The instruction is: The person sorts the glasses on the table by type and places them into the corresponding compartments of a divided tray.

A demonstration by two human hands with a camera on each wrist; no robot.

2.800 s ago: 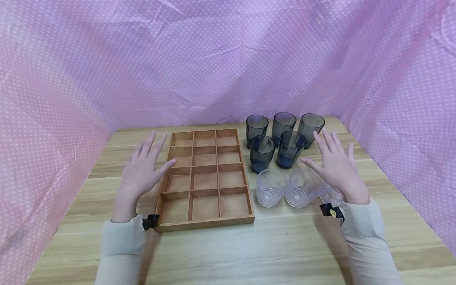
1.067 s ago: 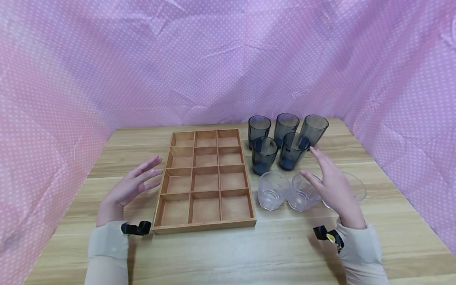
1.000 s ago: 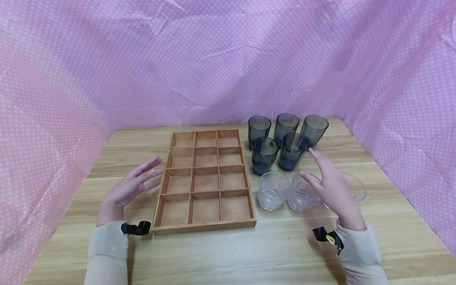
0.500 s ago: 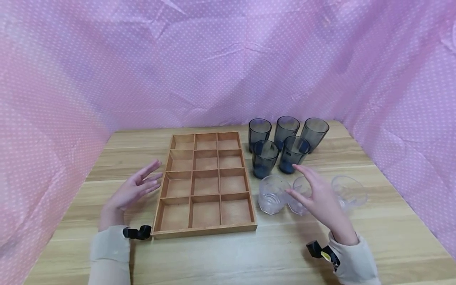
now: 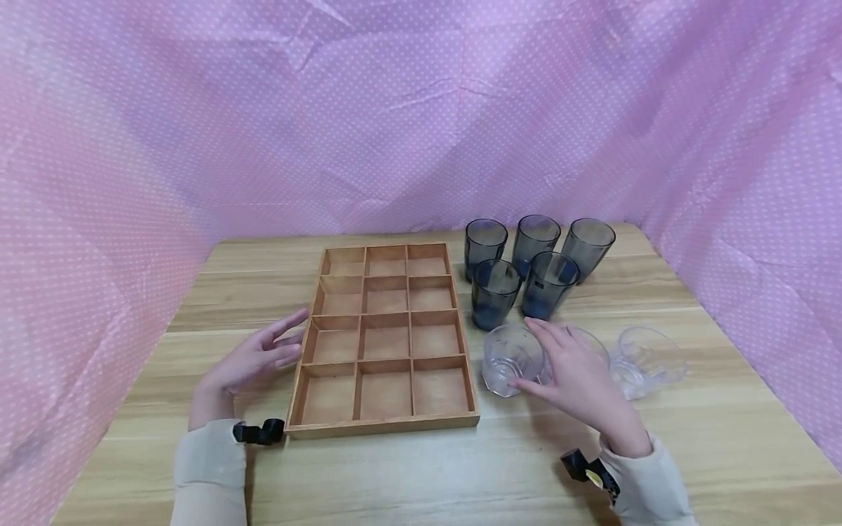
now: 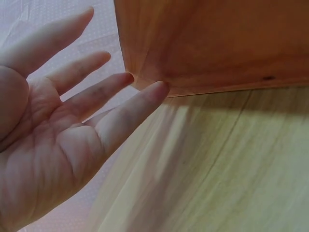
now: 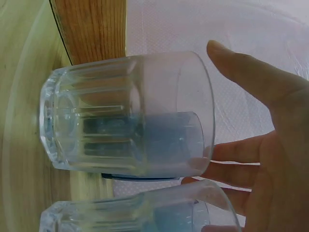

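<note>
My right hand [image 5: 579, 380] reaches over the row of clear glasses, thumb and fingers spread at the rim of the leftmost clear glass [image 5: 501, 358]. In the right wrist view this faceted clear glass [image 7: 106, 92] stands upright, with the thumb on one side of its mouth and fingertips by the other. The second clear glass [image 5: 595, 345] is mostly hidden under the hand; a third clear glass [image 5: 658, 358] is to its right. My left hand [image 5: 246, 361] is beside the wooden compartment tray [image 5: 384, 429], relaxed fingers close to its left wall, holding nothing.
Several dark grey glasses [image 5: 495, 292] stand in two rows behind the clear ones. The tray's compartments show bare bottoms. A pink dotted cloth [image 5: 421, 146] hangs behind and at both sides of the wooden table [image 5: 395, 482].
My right hand has come down and left, from beside the dark glasses to the leftmost clear glass. My left hand has lowered from above the tray's left edge to beside it.
</note>
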